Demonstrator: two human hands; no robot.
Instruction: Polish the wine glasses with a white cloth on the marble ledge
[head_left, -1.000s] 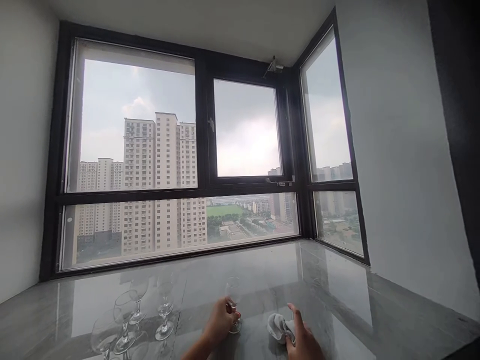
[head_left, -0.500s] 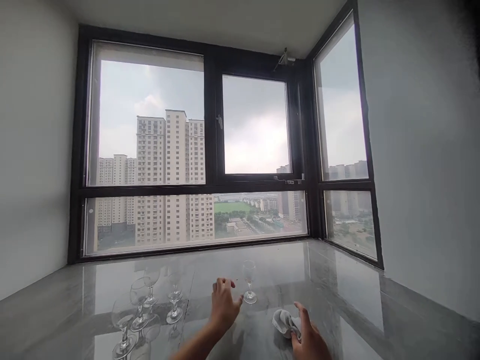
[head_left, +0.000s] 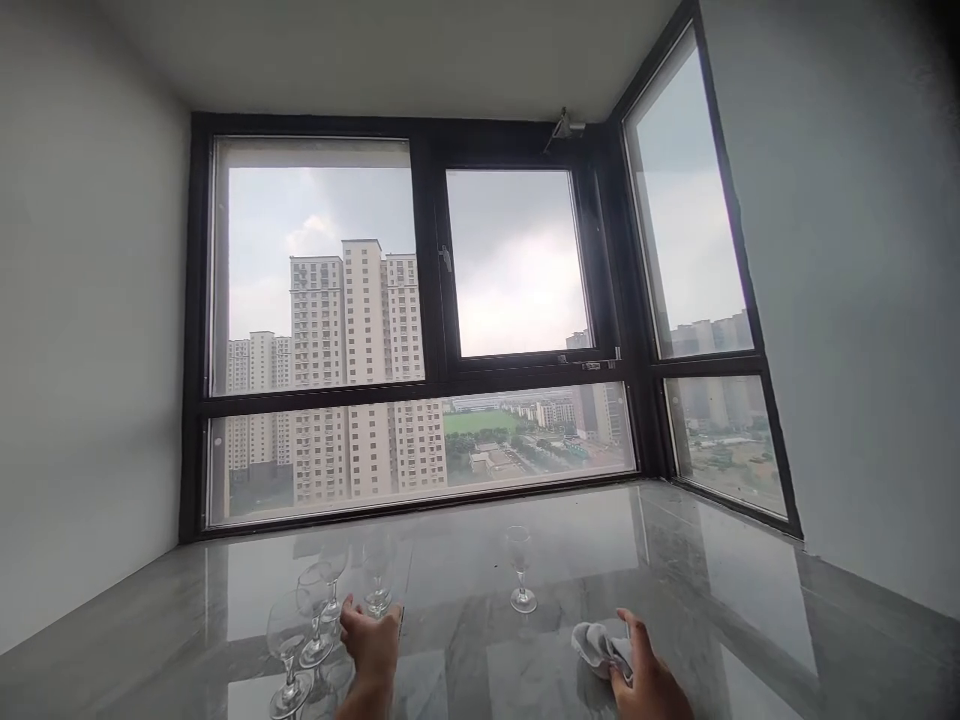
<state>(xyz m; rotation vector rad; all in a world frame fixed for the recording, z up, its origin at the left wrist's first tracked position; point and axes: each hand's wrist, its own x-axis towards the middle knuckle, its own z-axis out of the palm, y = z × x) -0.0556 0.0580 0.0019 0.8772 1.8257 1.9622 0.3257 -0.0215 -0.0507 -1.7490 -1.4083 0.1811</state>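
The left hand point(head_left: 371, 645) is reaching to the group of glasses at the near left of the desk point(head_left: 735, 610) and is resting at the foot of the wine glass point(head_left: 377, 588) that is standing nearest to the middle. Its grip is curling around the stem's lower part, but I cannot tell whether the fingers are really closing on it. The right hand point(head_left: 649, 685) is pinching a small grey cloth point(head_left: 598, 643), which is lying crumpled on the desk just in front of it. The lone glass point(head_left: 520, 572) is standing upright, apart from both hands, in front of the window point(head_left: 420, 330). It seems the step of taking one glass is going on. Lifting it is calling for care, because the other glasses point(head_left: 315, 615) are standing very near.
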